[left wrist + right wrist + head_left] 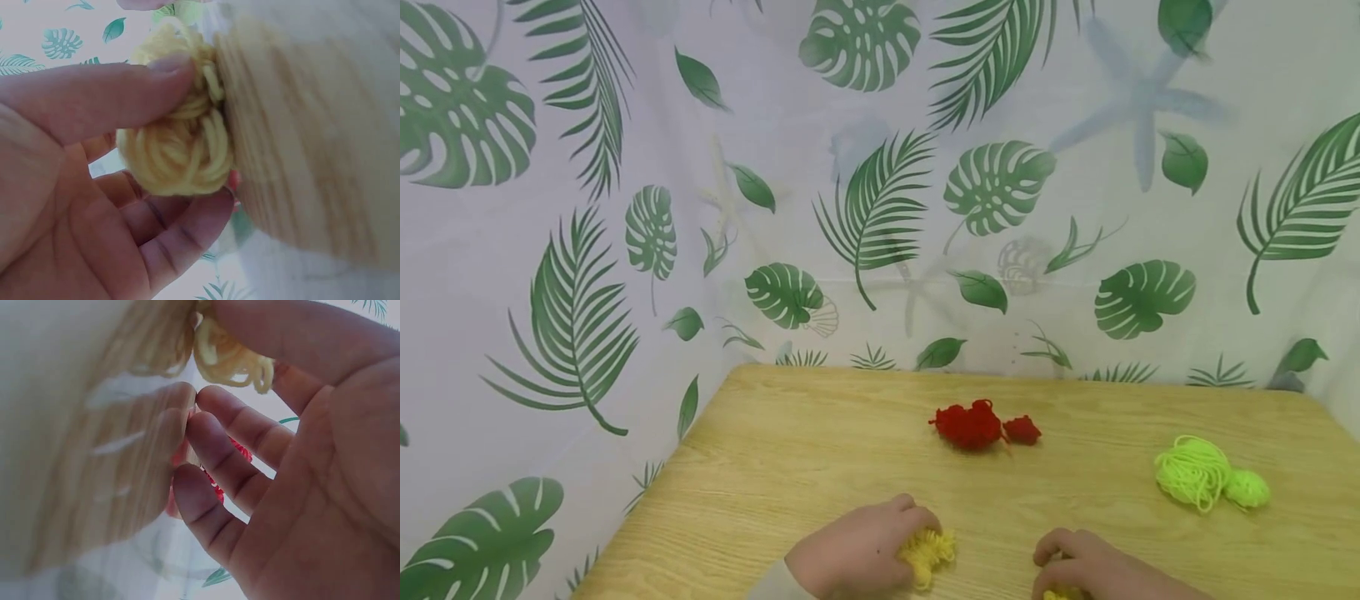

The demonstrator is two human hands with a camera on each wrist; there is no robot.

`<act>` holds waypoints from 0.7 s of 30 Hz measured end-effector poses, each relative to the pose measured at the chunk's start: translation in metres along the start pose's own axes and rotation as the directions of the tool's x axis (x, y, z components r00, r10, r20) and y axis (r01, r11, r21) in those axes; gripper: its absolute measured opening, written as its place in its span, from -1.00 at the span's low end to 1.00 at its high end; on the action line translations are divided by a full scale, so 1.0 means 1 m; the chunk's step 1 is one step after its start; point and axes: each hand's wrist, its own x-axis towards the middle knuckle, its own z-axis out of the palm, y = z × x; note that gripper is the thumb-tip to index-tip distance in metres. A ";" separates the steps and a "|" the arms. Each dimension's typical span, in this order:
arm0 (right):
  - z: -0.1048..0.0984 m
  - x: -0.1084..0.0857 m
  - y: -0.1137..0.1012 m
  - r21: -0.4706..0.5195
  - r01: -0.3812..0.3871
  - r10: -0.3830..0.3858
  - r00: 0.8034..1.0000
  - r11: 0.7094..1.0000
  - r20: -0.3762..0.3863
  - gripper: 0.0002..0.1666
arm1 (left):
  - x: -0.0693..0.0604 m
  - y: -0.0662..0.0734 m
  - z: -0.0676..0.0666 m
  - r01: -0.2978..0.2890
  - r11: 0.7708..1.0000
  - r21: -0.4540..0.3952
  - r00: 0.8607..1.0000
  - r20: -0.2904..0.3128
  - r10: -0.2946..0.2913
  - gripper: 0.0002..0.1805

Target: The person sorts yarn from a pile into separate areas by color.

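My left hand (868,546) grips a bundle of yellow yarn (931,552) at the front of the table. In the left wrist view the thumb presses on this looped yarn (178,153), with fingers curled behind it. To the right, my right hand (1097,567) holds a second piece of yellow yarn (1063,594), mostly hidden by the hand and cut off by the frame edge. The right wrist view shows loose loops of that yarn (228,356) under the thumb, while the other fingertips touch the tabletop.
Beyond the hands lies a red yarn bundle (968,426) with a smaller red ball (1022,430) beside it. Neon green yarn (1193,472) and a small green ball (1247,488) sit at the right. The wooden table (790,450) meets a leaf-print curtain (880,333) behind.
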 end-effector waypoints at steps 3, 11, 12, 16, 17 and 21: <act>0.000 0.000 0.000 0.003 0.010 -0.010 1.000 1.000 0.000 -0.80 | -0.001 -0.004 0.000 -0.006 1.000 -0.001 1.000 -0.022 0.006 -0.40; -0.001 0.001 -0.002 0.022 -0.037 0.036 0.999 0.999 0.009 -0.79 | -0.003 -0.032 -0.013 0.043 0.999 -0.031 0.981 -0.190 -0.048 -0.41; -0.001 0.001 -0.001 0.012 -0.019 0.019 1.000 1.000 0.002 -0.78 | -0.003 -0.038 -0.016 0.053 0.998 -0.037 0.975 -0.216 -0.059 -0.41; 0.001 0.000 0.001 -0.003 0.020 -0.020 1.000 1.000 -0.013 -0.76 | -0.008 -0.058 -0.026 0.105 0.992 -0.067 0.947 -0.297 -0.121 -0.39; 0.001 0.000 0.002 -0.013 0.034 -0.034 0.999 0.999 -0.019 -0.76 | -0.009 -0.063 -0.028 0.117 0.991 -0.073 0.941 -0.311 -0.134 -0.39; 0.002 0.000 0.006 -0.021 0.065 -0.066 0.997 0.998 -0.031 -0.75 | -0.014 -0.079 -0.036 0.150 0.984 -0.096 0.920 -0.350 -0.174 -0.36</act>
